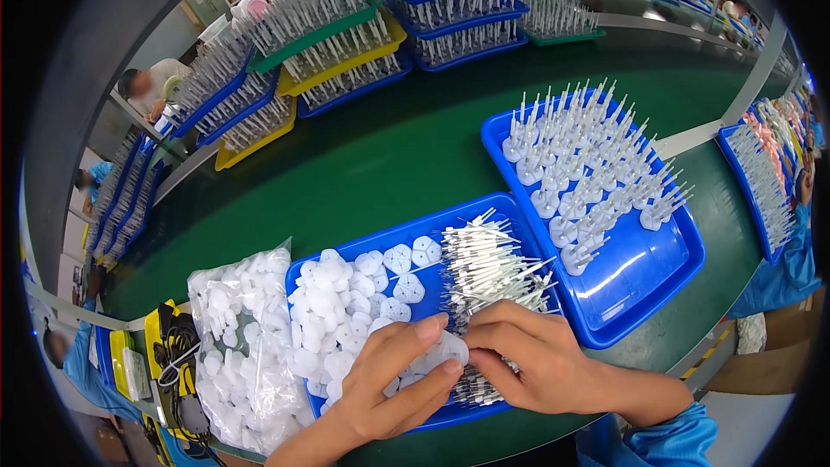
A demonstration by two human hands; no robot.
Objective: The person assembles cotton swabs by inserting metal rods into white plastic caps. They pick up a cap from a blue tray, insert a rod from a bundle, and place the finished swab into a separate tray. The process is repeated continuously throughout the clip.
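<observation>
My left hand [391, 389] grips a translucent white plastic disc [448, 349] between thumb and fingers. At its right edge, my right hand [546, 365] is closed in a pinch; whatever lies between those fingertips is hidden. Both hands are over a blue tray [432, 287]. Loose white petal-shaped discs [333, 298] fill its left part, and a heap of thin white rods with metal ends [484, 264] lies on its right. A second blue tray [635, 272], to the right, holds rows of discs with upright rods [588, 164].
A clear bag of white discs [246, 342] lies left of the near tray, beside a yellow item with black cables [175, 363]. Beyond the green belt [380, 156] stand stacked blue, green and yellow trays [333, 43] of upright rods. A co-worker's blue sleeve [782, 277] is at right.
</observation>
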